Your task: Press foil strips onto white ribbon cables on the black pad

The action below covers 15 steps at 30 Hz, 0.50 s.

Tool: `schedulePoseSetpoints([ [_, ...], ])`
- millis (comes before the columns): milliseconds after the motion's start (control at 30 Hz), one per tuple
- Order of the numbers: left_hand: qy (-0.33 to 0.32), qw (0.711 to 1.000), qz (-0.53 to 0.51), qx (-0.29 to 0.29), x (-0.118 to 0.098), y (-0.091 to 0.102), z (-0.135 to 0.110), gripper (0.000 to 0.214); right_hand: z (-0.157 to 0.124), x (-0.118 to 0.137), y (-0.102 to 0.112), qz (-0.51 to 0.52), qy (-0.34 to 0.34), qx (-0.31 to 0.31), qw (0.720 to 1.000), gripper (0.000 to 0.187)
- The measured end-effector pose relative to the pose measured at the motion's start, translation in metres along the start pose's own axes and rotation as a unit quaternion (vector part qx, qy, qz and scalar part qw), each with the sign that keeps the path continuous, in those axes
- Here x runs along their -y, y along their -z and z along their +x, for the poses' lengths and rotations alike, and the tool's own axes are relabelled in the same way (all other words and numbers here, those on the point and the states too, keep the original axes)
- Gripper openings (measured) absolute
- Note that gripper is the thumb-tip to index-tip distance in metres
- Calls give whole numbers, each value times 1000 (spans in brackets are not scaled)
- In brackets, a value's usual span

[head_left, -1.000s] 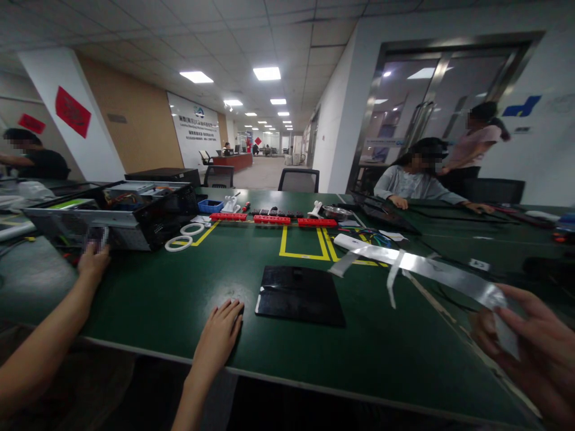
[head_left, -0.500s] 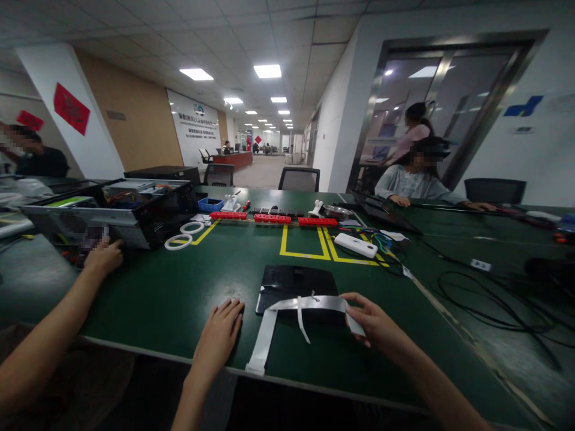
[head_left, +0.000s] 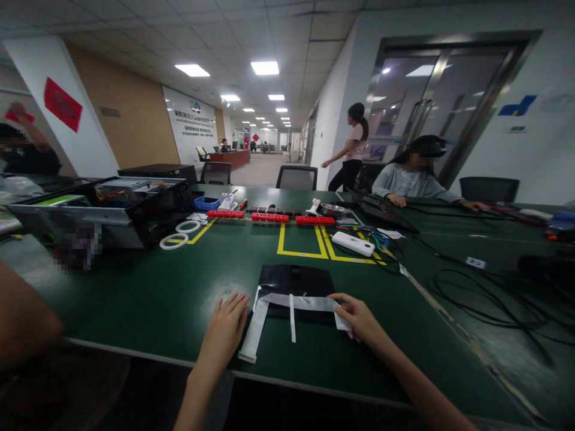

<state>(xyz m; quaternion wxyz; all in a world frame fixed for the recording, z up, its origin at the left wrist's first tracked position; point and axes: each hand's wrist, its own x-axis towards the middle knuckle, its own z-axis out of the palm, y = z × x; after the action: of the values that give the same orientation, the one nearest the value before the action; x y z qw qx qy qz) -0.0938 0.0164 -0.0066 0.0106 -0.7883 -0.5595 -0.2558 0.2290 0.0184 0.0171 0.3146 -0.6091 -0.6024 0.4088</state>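
A flat grey ribbon cable (head_left: 276, 300) lies bent across a black panel (head_left: 300, 277) on the green table. Its left part turns down toward the table edge and ends in a connector (head_left: 247, 357). A narrow white strip (head_left: 293, 328) crosses the cable and hangs below it. My right hand (head_left: 357, 318) pinches the cable's right end between thumb and fingers. My left hand (head_left: 226, 326) rests palm down on the table, fingers stretched out, just left of the cable and holding nothing.
An open computer case (head_left: 130, 218) stands at the left, near a neighbour's arm (head_left: 24, 317). White rings (head_left: 174, 240), red strips (head_left: 269, 217) and a white device (head_left: 353, 244) lie farther back. Black cables (head_left: 485, 317) coil at the right. A person (head_left: 415, 173) sits across the table.
The cable's right end and my right hand have shifted slightly left. My left hand stays flat. The neighbour's hand has left the computer case, and a person in the background has walked left.
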Motion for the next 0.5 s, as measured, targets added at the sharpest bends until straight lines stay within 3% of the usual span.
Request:
schedulePoseSetpoints([
  [167, -112, 994, -16, 7, -46, 0, 17, 35, 1, 1, -1, -32, 7, -9, 999, 44],
  [267, -146, 989, -14, 36, -67, -7, 22, 37, 1, 1, -2, -40, 13, -21, 999, 42],
  [500, -152, 985, 14, 81, -79, -24, 21, 52, -1, 1, -4, -46, 9, -37, 998, 36],
])
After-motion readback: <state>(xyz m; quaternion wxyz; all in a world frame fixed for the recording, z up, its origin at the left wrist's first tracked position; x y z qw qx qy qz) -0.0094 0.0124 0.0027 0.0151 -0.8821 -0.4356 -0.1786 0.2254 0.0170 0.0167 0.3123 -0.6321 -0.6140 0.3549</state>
